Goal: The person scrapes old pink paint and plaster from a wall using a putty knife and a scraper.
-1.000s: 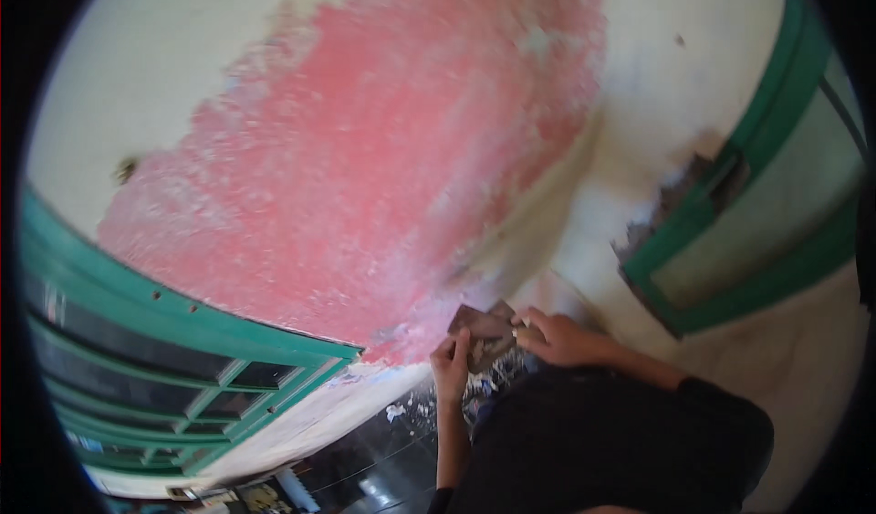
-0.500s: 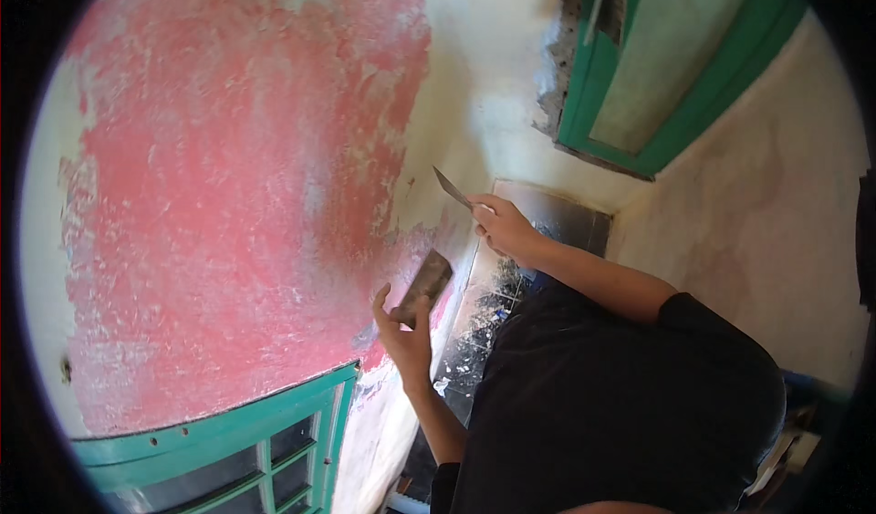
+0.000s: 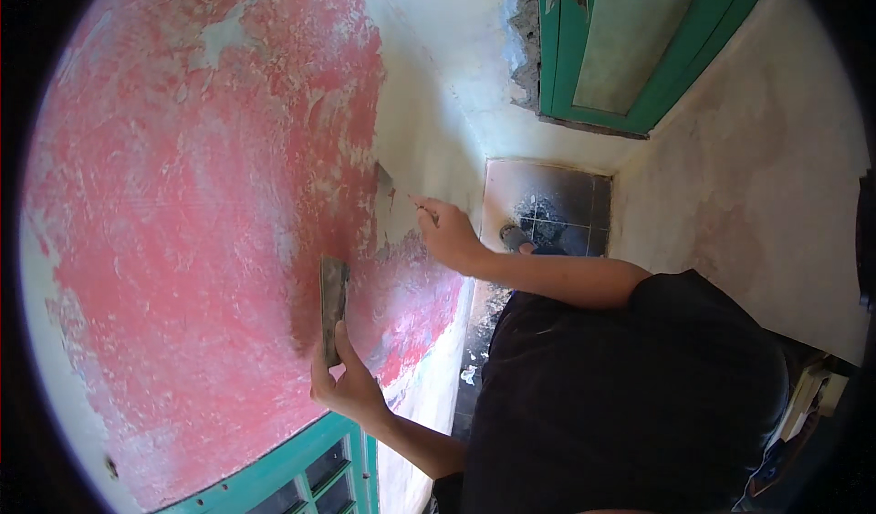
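My right hand [image 3: 447,237] is closed around a putty knife. The thin blade of the putty knife [image 3: 384,180] lies at the wall, by the border between the pink coat and a smooth off-white patch. Lower and to the left, my left hand [image 3: 351,388] grips a flat, rectangular, grey-brown plate [image 3: 334,309] at its lower end, thumb on one side and fingers on the other. This plate stands nearly upright in front of the pink wall [image 3: 201,231], which shows pale, rough streaks. The knife's handle is mostly hidden in my fingers.
A green-framed window [image 3: 319,450] is set below the pink area. At the upper right hangs a green door or shutter [image 3: 584,103] beside broken plaster [image 3: 525,49]. Dark floor tiles [image 3: 570,206] carry white flakes; my foot [image 3: 518,238] shows there.
Both hands have moved left, toward the pink wall. The putty knife has come to the wall, and the plate has turned more upright. My view has shifted slightly.
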### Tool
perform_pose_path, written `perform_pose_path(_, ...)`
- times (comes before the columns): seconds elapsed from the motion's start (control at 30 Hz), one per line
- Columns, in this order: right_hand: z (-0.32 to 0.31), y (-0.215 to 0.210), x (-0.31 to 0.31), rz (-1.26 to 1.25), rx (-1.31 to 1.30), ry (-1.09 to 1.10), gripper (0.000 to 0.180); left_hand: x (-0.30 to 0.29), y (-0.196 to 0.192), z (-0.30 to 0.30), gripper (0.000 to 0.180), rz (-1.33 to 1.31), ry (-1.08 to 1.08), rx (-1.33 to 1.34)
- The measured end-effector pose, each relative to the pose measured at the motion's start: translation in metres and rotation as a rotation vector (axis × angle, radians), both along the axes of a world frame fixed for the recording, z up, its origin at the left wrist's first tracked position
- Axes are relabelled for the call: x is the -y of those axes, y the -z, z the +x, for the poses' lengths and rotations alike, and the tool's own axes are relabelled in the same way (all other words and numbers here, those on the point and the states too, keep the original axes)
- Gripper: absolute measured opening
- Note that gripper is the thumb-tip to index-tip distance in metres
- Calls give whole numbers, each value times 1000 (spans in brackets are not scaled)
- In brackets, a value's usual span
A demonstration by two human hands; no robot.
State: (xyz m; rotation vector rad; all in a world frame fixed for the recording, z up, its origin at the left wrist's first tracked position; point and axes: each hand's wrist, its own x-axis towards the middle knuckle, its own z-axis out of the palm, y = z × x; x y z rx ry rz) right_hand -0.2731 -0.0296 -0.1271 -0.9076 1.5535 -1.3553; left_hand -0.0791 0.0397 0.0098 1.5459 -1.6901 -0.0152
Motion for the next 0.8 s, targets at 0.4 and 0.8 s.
perform_pose_path(0.4,3,-2,3,22,15,15,42,16,-5,24,26,94,-196,-140)
perform_pose_path(0.8,12,1,6,15,14,64,43,18,-12,21,34,181,-211,-247)
